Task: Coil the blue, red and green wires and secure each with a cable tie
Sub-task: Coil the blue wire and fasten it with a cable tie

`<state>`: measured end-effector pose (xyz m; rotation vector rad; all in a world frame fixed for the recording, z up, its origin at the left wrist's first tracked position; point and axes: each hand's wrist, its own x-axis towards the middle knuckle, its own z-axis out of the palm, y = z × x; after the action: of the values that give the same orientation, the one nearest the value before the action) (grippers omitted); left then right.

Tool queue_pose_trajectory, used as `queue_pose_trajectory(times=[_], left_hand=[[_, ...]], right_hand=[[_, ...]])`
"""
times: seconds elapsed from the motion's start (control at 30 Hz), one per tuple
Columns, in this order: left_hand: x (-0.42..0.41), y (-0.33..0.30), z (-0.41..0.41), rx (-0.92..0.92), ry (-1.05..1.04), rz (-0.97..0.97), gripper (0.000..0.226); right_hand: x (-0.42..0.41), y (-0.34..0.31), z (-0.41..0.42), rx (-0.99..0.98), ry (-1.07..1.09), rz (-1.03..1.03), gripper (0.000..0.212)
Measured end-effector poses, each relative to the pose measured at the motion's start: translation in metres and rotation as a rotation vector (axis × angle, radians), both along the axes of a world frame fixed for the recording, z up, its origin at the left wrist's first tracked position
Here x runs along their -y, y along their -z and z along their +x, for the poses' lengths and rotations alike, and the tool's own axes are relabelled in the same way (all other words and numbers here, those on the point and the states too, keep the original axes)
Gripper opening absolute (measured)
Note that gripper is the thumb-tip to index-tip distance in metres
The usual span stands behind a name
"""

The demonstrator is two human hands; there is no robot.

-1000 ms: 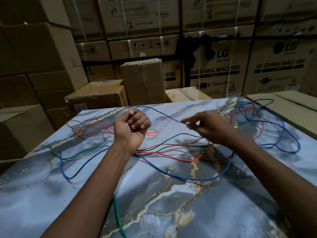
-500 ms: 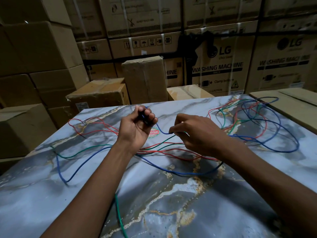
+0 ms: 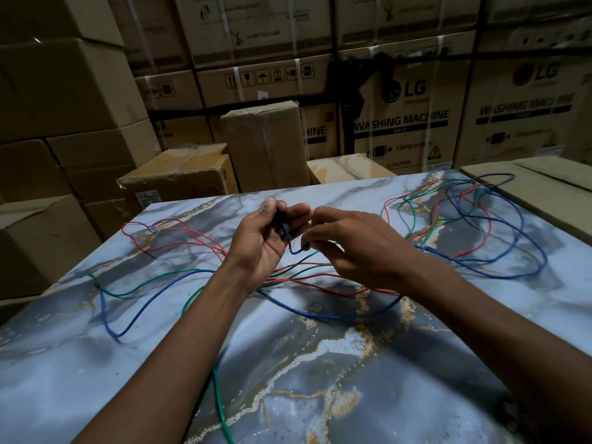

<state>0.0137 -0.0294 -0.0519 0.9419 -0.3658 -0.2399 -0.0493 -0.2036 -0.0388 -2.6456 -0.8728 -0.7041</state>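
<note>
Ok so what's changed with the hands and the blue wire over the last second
The right hand moved left toward the left hand, so the stretch of blue wire between them went from a long span to a short hanging loop. The left hand holds a small bundle of blue wire at its fingertips. Both hands kept their hold. The red wire and green wire stayed spread on the table.

There is a single view, from a camera worn on the person's head. It looks forward and down, close over a marble-patterned table (image 3: 320, 363) that fills the lower half of the picture. Both forearms reach in from the bottom edge toward the middle. Wide-angle bending curves the stacked cardboard boxes (image 3: 256, 78) rising behind the table's far edge.
</note>
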Motion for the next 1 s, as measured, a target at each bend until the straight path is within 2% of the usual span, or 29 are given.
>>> queue_pose_trajectory(times=[0.3,0.47,0.57,0.77,0.93,1.0], left_hand=[[0.005,0.006,-0.004,0.106,-0.070,0.234,0.037],[0.008,0.004,-0.011,0.244,0.037,0.361,0.043],[0.009,0.005,-0.015,0.266,0.088,0.427,0.043],[0.009,0.005,-0.015,0.248,0.196,0.384,0.040],[0.005,0.003,-0.015,0.090,0.468,0.199,0.032],[0.002,0.002,-0.016,0.030,0.513,0.140,0.032]], right_hand=[[0.002,0.008,0.008,0.050,-0.062,0.113,0.022],[0.006,0.007,0.011,0.144,-0.089,0.217,0.021],[0.011,0.003,0.013,0.214,-0.072,0.297,0.015],[0.027,-0.004,0.015,0.236,-0.074,0.466,0.015],[0.024,0.004,0.021,0.093,-0.122,0.562,0.014],[0.021,0.007,0.022,-0.005,-0.129,0.558,0.019]])
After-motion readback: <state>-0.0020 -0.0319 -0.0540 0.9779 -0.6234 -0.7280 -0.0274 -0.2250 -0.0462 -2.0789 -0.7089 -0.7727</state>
